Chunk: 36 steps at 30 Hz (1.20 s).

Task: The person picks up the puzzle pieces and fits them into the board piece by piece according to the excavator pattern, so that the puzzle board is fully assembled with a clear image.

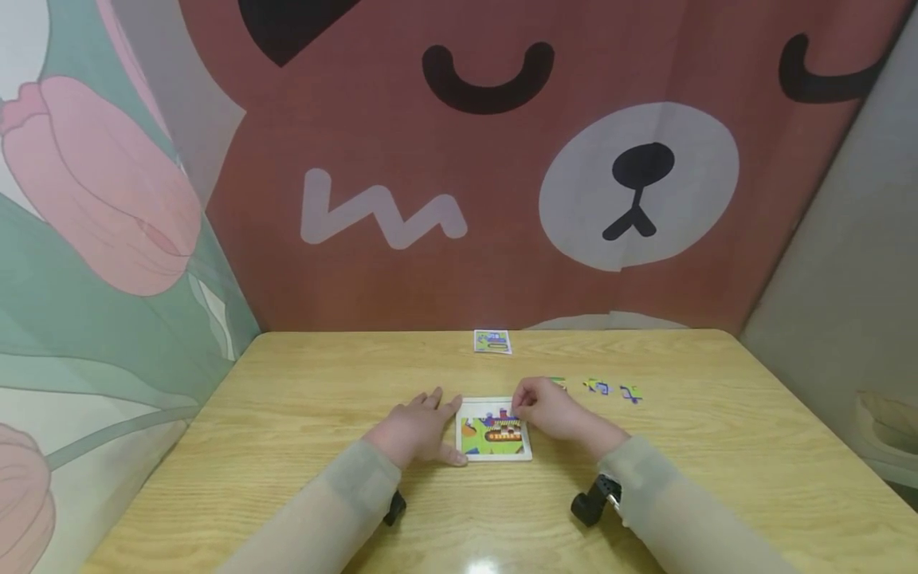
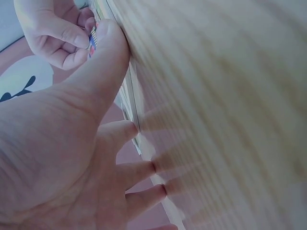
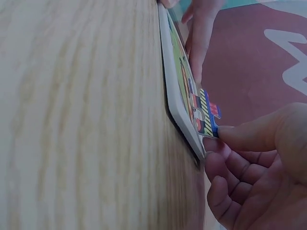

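Observation:
A white-framed jigsaw puzzle (image 1: 493, 437) with a colourful vehicle picture lies on the table. Its lower part is filled with pieces, while a white strip shows along the top. My right hand (image 1: 548, 408) pinches a jigsaw piece (image 3: 207, 112) with yellow-black stripes between thumb and fingers. In the right wrist view that piece is tilted up over the frame's right side. Spread fingers of my left hand (image 1: 419, 430) rest on the table and against the frame's left edge, with the thumb at its lower left corner.
Several loose jigsaw pieces (image 1: 598, 387) lie to the right behind the right hand, one partly hidden by it. A small picture card (image 1: 492, 341) lies at the back edge of the wooden table (image 1: 323, 375). A printed bear curtain (image 1: 373, 287) hangs behind.

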Available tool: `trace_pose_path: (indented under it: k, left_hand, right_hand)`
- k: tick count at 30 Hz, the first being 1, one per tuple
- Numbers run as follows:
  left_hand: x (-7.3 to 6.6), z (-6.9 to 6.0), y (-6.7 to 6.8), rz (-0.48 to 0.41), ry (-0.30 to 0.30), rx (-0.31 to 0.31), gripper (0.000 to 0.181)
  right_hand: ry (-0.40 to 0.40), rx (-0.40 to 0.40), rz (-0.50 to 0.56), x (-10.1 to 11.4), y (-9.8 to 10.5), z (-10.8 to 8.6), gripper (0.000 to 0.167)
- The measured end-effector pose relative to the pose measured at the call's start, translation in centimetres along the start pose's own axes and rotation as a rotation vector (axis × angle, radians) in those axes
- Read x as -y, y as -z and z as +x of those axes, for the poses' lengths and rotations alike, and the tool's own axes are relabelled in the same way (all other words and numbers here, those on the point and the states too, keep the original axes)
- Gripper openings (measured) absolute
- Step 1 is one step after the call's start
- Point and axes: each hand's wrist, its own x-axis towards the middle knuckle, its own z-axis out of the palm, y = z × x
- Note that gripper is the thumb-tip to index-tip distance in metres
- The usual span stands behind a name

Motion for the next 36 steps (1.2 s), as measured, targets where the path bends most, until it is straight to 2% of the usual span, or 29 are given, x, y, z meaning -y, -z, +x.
trace_pose_path:
  k: [10, 26, 36]
  left_hand:
    - [-0.01, 0.03, -0.13, 0.0, 0.0, -0.007, 0.099]
    - [0.12, -0.01, -0.17, 0.013, -0.001, -0.015, 0.099]
    - [0.05, -0.1, -0.05, 0.01, -0.008, -0.024, 0.098]
  right_hand:
    - [-0.047, 0.004, -0.082, 0.34, -0.34, -0.31, 0.016]
    - [-0.018, 0.02, -0.146, 0.25, -0.85, -0.27, 0.019]
    - [-0.077, 0.015, -0.178, 0.54, -0.67, -0.21, 0.023]
